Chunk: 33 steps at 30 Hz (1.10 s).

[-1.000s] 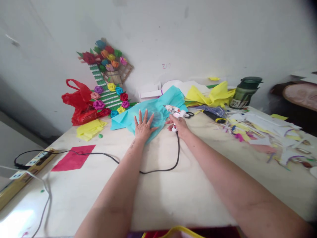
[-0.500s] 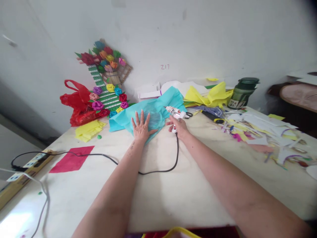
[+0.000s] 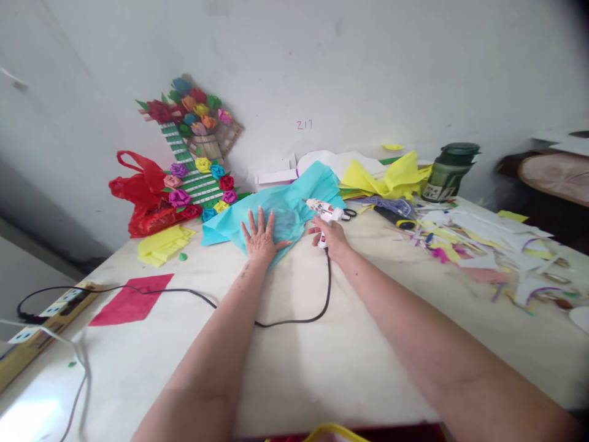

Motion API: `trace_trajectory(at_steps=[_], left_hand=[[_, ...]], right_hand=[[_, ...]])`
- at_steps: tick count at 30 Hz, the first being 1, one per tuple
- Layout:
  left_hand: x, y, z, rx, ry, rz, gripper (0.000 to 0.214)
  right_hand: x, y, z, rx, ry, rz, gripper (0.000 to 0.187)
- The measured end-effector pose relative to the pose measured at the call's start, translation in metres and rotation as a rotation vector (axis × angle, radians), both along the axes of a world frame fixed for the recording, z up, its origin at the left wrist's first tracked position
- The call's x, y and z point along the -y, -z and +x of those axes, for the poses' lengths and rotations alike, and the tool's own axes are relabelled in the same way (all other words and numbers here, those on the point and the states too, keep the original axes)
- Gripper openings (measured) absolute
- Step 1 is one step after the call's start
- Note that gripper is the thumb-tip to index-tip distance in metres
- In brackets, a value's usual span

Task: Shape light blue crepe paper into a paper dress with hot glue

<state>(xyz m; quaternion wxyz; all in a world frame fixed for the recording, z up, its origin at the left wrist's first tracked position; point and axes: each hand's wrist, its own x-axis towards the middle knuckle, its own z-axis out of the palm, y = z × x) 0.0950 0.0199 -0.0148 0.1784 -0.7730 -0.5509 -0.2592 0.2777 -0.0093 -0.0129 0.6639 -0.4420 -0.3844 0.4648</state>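
Left hand (image 3: 260, 244): palm down, fingers fanned wide, resting on the near edge of the blue sheet.
Right hand (image 3: 335, 239): curled around the grip of the glue gun, next to the sheet's right part.
Glue gun (image 3: 324, 210): white, nozzle aimed left; whether the tip touches the paper, I cannot tell.
Blue sheet (image 3: 317, 179): crumpled, lying across the middle of the table (image 3: 299, 380).
Black cord (image 3: 329, 282): drops from the grip, passes behind the left forearm (image 3: 209, 353) and crosses the red paper (image 3: 133, 301) toward the power strip (image 3: 85, 300).
Right of the gun: scissors (image 3: 351, 214), handles showing.
Back left: paper-flower piece (image 3: 197, 178) beside a red bag (image 3: 145, 184).
Back right: yellow sheets (image 3: 389, 179) near a green bottle (image 3: 451, 173).
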Motion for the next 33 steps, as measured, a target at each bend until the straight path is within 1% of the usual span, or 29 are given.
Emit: trace_trajectory(at_steps=[4,8,12,17,22,26,28,33], left_hand=[[0.001,-0.004,0.004,0.021,-0.024,0.02,0.082],[0.0,-0.008,0.014,0.063,-0.033,0.029,0.078],[-0.002,-0.005,0.022,0.08,-0.025,0.011,0.074],[-0.001,-0.003,0.022,0.065,-0.04,0.007,0.076],[0.004,-0.009,0.024,0.05,-0.061,0.04,0.078],[0.002,-0.014,0.03,0.089,-0.082,0.053,0.077],[-0.001,-0.014,0.034,0.094,-0.081,0.052,0.078],[-0.006,-0.007,0.038,0.06,-0.02,0.051,0.078]], right_hand=[[0.0,0.0,-0.001,0.004,0.014,0.004,0.03],[0.001,0.0,-0.002,-0.003,0.012,0.013,0.031],[0.0,0.0,-0.002,-0.025,0.005,0.024,0.03],[-0.001,0.002,-0.002,-0.029,0.003,0.042,0.032],[0.002,-0.001,-0.003,-0.041,0.0,0.031,0.029],[0.003,-0.001,-0.003,-0.045,0.001,0.019,0.028],[0.002,-0.001,-0.003,-0.046,0.002,0.028,0.029],[0.002,-0.001,-0.002,-0.033,0.001,0.028,0.03]])
